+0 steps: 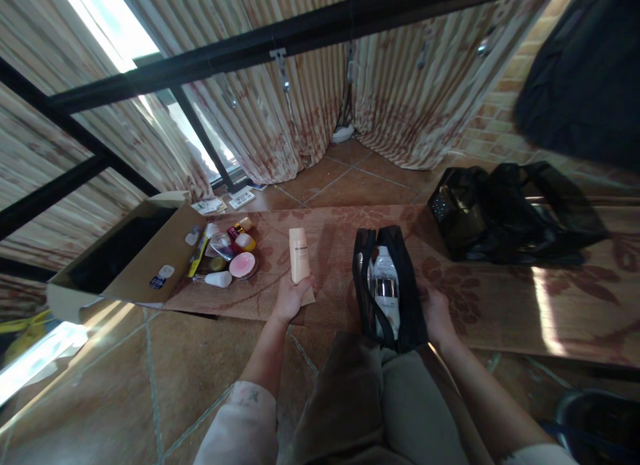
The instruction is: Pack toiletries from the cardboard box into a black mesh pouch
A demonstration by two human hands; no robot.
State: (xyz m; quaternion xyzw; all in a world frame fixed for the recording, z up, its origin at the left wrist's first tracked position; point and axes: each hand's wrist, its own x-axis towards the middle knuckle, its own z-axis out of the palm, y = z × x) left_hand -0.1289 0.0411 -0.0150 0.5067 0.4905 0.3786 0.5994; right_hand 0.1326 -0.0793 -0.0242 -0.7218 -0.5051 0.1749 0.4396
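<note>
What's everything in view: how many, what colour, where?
bottle: 1, peach, near centre
mesh pouch: 1, black, right of bottle
container: at least 1, white, inside pouch
cardboard box: 1, brown, left
toiletries: several, mixed colours, beside box
bag: at least 1, black, right
patterned cover: 1, reddish, beneath these
papers: several, whitish, behind toiletries
curtains: several, striped cream, background
bars: several, black, before curtains
floor: 1, brown, tiled, below
trousers: 1, greyish, bottom
left hand: 1, holding bottle
right hand: 1, beside pouch

On the worktop point(500, 305), the box point(155, 251) lay at far left, the cosmetics point(243, 265) just right of it. Next came the bottle point(300, 255) in the left hand point(295, 296), then the pouch point(411, 278), containers point(386, 289) inside, the right hand point(437, 316) at its right side. The bag point(500, 218) stood farther right; curtains point(315, 111) hung behind the worktop.
</note>
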